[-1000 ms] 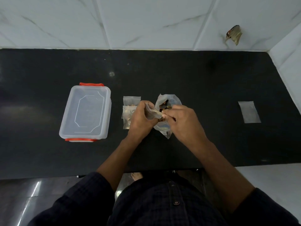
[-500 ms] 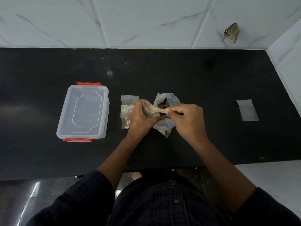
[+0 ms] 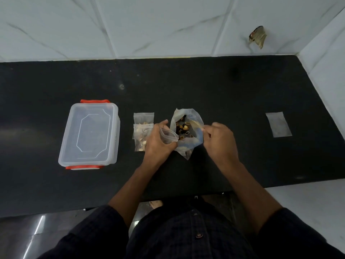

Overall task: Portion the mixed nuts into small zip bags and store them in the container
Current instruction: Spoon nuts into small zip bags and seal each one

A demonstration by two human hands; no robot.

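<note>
The large clear bag of mixed nuts point(image 3: 186, 130) lies open-mouthed on the black table point(image 3: 224, 101), near the middle of its width and closer to the front edge than to the tiled wall point(image 3: 168, 25). The right hand point(image 3: 218, 141), just right of the bag, is curled closed around the handle of a pale spoon point(image 3: 196, 124), whose bowl reaches over the nuts inside the bag's mouth; whether it carries any nuts is hard to tell in the dim view. The left hand point(image 3: 160, 141), just left of the bag, pinches a small zip bag point(image 3: 169, 136) with its mouth turned toward the big bag, fingers bent, wrist angled in from below. Both forearms come up from the near table edge, bare below dark rolled sleeves point(image 3: 97, 230).

Two filled small zip bags point(image 3: 142, 128) lie overlapping just beyond the left hand, farther left of the nut bag. Farther left again stands the lidded clear container point(image 3: 89, 133) with orange clips, apart from them. Well right of the nut bag an empty flat zip bag point(image 3: 278, 124) lies alone, with bare table between. The strip behind the nut bag toward the wall is bare too.
</note>
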